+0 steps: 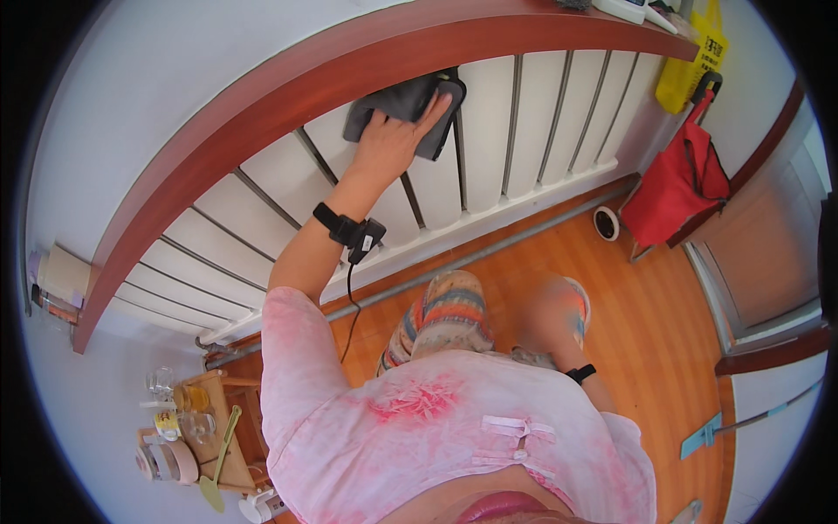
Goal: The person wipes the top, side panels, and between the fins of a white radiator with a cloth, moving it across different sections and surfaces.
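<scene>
My left hand presses a folded dark grey cloth with dark edging against the white panel radiator, just below the reddish-brown wooden shelf. Part of the cloth folds over my fingertips, while other fingers lie extended on it. A black strap with a small device and cable is around my left wrist. Down by my knee in patterned trousers is my right hand, blurred, with a black band at the wrist; its fingers cannot be made out.
The curved-looking wooden shelf overhangs the radiator. A grey pipe runs low along the wall. At right stand a red wheeled shopping trolley and a light-blue mop or squeegee head. A small wooden table at lower left holds glassware and a kettle.
</scene>
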Demonstrator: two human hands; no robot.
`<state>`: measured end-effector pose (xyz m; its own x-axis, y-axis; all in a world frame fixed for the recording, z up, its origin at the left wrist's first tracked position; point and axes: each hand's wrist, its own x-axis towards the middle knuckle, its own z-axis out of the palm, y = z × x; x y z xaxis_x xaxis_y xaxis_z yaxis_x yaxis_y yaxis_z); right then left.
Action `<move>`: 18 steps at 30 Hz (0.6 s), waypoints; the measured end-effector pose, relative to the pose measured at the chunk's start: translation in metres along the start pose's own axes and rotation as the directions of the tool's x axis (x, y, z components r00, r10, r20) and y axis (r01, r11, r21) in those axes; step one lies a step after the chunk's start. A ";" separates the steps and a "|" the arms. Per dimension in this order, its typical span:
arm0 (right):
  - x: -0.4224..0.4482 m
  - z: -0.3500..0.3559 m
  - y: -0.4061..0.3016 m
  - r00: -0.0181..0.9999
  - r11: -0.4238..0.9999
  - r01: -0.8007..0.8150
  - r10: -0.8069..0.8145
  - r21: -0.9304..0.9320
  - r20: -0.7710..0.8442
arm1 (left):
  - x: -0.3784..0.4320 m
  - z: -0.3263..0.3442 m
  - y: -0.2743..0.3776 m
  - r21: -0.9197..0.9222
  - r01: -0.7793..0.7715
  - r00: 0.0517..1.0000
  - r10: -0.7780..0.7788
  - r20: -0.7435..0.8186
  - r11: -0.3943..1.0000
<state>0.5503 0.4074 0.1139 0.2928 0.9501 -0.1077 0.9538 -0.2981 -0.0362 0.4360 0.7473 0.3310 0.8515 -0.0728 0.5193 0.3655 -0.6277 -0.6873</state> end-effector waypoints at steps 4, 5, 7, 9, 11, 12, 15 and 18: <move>-0.005 0.002 0.014 0.994 0.997 -0.041 0.047 0.069 -0.101 | 0.016 0.011 0.013 -0.110 0.159 0.986 -0.163 -0.031 0.981; -0.012 0.000 0.016 0.967 0.993 0.009 0.021 0.117 -0.256 | 0.012 0.017 0.020 -0.135 0.179 0.983 -0.172 0.061 0.975; -0.020 -0.003 0.020 0.913 0.986 0.054 0.015 0.157 -0.407 | -0.002 0.034 0.041 -0.120 0.105 0.979 -0.082 0.185 0.987; -0.023 0.001 0.024 0.952 0.996 -0.063 0.080 0.067 -0.296 | 0.000 0.013 0.063 -0.144 0.062 0.739 0.052 0.672 0.988; -0.023 0.004 0.030 0.946 0.997 -0.052 0.065 0.050 -0.318 | -0.040 0.045 0.090 -0.271 0.027 0.802 0.141 0.580 0.962; -0.024 0.006 0.035 0.936 0.998 -0.057 0.064 0.030 -0.346 | -0.061 0.070 0.109 -0.354 0.025 0.805 0.191 0.561 0.935; -0.023 0.045 0.052 0.917 0.976 -0.188 0.134 -0.111 -0.376 | -0.131 0.132 0.165 -0.510 0.071 0.832 0.231 0.504 0.857; -0.016 0.085 0.074 0.892 0.963 -0.173 0.065 -0.205 -0.448 | -0.155 0.140 0.192 -0.578 0.041 0.722 0.376 0.581 0.815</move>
<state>0.6102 0.3623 0.0284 0.3525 0.8692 0.3468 0.8819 -0.4325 0.1877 0.4273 0.7467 0.0477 0.9706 0.1617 -0.1783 0.1152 -0.9625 -0.2458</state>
